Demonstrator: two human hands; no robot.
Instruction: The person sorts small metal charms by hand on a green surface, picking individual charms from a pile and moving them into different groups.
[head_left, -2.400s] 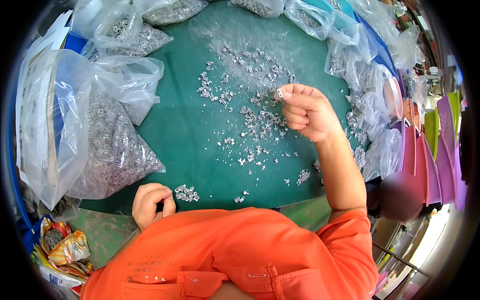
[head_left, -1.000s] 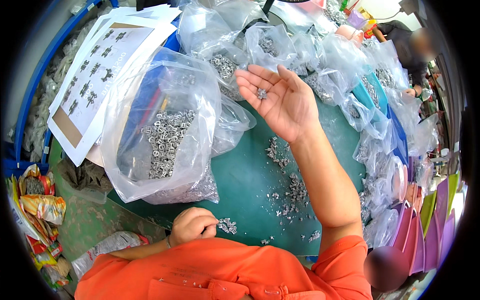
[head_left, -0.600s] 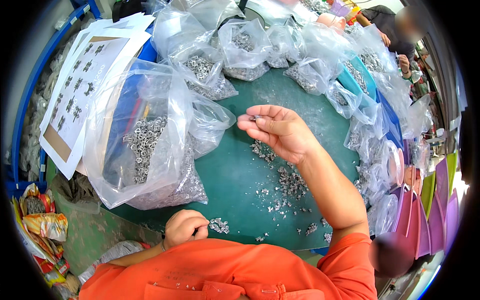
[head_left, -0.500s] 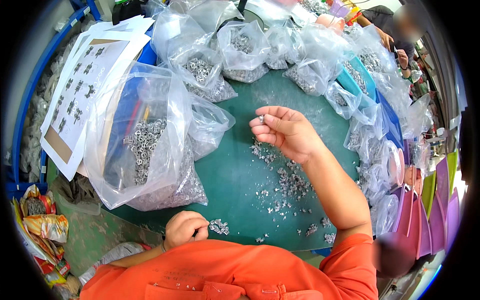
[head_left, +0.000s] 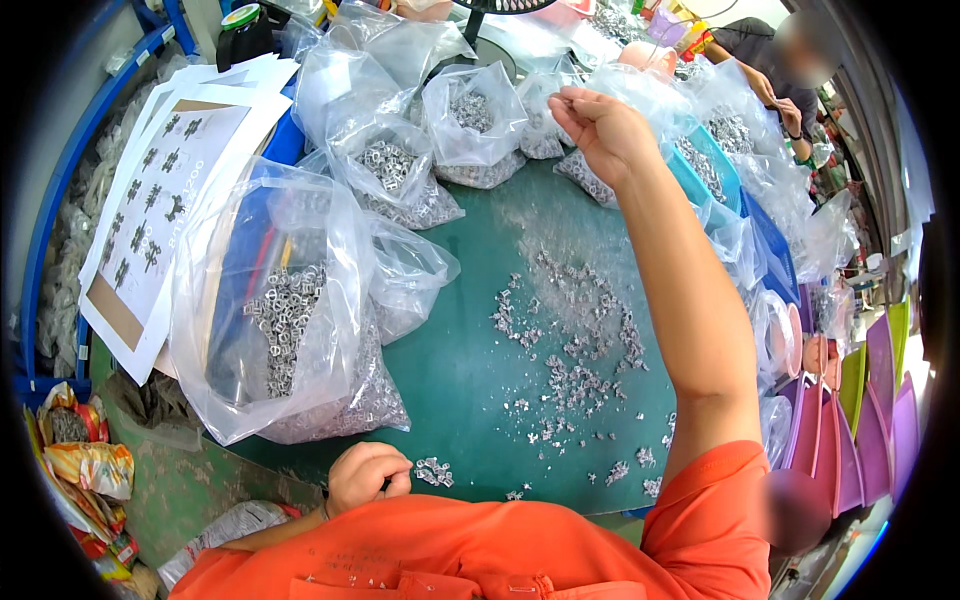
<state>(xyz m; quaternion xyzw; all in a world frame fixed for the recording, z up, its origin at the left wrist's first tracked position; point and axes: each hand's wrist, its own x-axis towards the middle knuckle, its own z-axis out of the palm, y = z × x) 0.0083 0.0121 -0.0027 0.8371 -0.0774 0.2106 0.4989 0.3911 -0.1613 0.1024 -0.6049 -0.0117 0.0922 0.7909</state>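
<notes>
My right hand [head_left: 608,138] reaches to the far side of the green table [head_left: 440,370], over the clear plastic bags of small metal parts. Its fingers are pinched together, and whatever is between them is too small to make out. By the near edge, my left hand [head_left: 366,477] rests with its fingers curled in, their inside hidden. Right beside it lies a little heap of silver metal parts [head_left: 434,472]. Loose metal pieces [head_left: 575,385] are scattered over the table's middle and right. A large open plastic bag [head_left: 365,395] of square metal rings stands at the left.
Smaller bags of parts [head_left: 475,125] line the far edge, with a turquoise bin [head_left: 728,180] at the far right. Paper sheets with pictures [head_left: 160,190] lean at the left. Purple, red and green bins [head_left: 860,420] stand at the right. Another person's hands [head_left: 788,115] work beyond.
My right hand has moved away from me, from above the scattered pieces to the bags at the far edge. The metal part seen in its fingertips no longer shows. My left hand stays curled in place.
</notes>
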